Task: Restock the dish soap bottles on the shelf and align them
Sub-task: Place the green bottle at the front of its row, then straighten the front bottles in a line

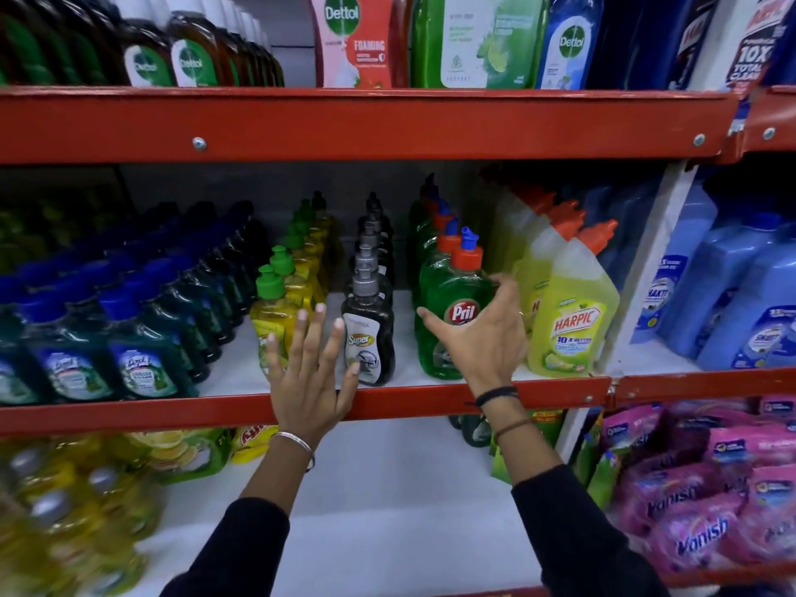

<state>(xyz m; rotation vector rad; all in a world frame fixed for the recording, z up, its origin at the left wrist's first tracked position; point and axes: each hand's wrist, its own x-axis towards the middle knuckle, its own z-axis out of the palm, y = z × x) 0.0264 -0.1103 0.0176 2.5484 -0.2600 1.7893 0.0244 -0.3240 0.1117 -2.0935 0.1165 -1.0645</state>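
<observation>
At the front edge of the middle shelf (301,407), the right hand (482,338) wraps around the front green Pril bottle (452,321), thumb toward the left of its label and fingers curled round the right side, just beside the yellow Harpic bottle (568,333). The left hand (310,372) is spread flat with fingers apart, raised in front of the yellow dish soap row (280,303) and the black Super bottle (368,333) (whether it touches either cannot be told). Blue-capped dark bottles (142,364) fill the shelf's left end.

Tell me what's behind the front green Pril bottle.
Behind the front Pril bottle, which the right hand is touching, a row of more green bottles with orange-and-blue caps runs to the back. Their lower bodies are covered, so the count is unclear.
</observation>
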